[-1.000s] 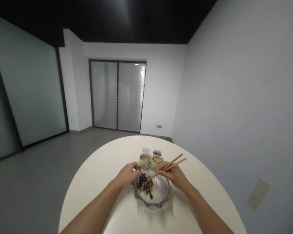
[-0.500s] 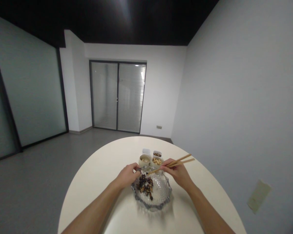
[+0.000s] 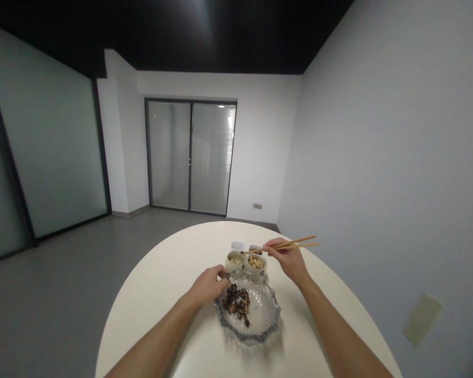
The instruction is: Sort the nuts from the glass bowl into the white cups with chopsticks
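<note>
My left hand [image 3: 209, 286] grips the far left rim of a clear glass bowl [image 3: 262, 329], thumb and fingers closed on its scalloped edge. Inside, a heap of dark and brown pieces [image 3: 236, 303], perhaps dried fruit or beans, lies on the left side. My right hand [image 3: 286, 258] is closed around a pair of wooden chopsticks [image 3: 289, 244], raised beyond the bowl. Their tips point left, above the small containers, with a small dark speck at the end that is too small to name. A cup of pale nut-like pieces [image 3: 256, 262] stands just below the chopsticks.
Another cup [image 3: 235, 266] with pale contents stands behind the bowl. Farther back are a white container [image 3: 237, 245] and a small one with brown pieces [image 3: 254, 250], partly covered by the chopsticks. All stand on a round cream table [image 3: 153, 294], with a wall [image 3: 378, 157] to the right.
My right hand has lifted the chopsticks up and away from the bowl; their tips now hover over the small containers. My left hand stays on the bowl's rim.
</note>
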{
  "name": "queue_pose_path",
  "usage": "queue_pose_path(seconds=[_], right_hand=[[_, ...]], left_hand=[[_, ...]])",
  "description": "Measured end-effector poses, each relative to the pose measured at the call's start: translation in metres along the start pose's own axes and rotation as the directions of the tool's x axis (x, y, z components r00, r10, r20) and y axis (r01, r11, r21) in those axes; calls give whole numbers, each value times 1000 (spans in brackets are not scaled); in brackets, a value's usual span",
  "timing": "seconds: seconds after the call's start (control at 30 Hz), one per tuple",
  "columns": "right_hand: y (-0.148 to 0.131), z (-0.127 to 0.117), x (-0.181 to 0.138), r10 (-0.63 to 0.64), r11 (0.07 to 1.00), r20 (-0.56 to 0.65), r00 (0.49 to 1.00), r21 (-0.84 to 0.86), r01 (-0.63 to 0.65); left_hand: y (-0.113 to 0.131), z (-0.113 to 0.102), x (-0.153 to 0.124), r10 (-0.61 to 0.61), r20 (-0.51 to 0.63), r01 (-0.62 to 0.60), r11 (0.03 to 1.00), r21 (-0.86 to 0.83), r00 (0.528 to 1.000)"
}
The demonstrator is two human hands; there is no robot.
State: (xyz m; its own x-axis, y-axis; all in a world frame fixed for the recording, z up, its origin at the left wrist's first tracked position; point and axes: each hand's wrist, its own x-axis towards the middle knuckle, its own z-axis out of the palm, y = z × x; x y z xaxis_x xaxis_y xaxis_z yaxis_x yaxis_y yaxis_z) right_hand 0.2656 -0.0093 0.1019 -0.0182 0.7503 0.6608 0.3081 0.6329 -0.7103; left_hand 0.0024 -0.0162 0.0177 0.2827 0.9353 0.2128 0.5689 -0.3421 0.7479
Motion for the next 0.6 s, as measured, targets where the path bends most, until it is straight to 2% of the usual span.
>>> queue_pose_path(seconds=[0.2,0.47,0.6], right_hand=[[26,15,26,-41,998,-82,996,-51,37],[52,32,31,-37,985,12,999,-165,39],[56,29,29,-13,986,-22,1000,-165,9]], left_hand=[[-1,-2,1,-1,-5,1,1000,17,1000],[3,-4,1,-29,-2,29,999,20,1000],[1,-4,1,-26,-5,26,1000,11,1000]])
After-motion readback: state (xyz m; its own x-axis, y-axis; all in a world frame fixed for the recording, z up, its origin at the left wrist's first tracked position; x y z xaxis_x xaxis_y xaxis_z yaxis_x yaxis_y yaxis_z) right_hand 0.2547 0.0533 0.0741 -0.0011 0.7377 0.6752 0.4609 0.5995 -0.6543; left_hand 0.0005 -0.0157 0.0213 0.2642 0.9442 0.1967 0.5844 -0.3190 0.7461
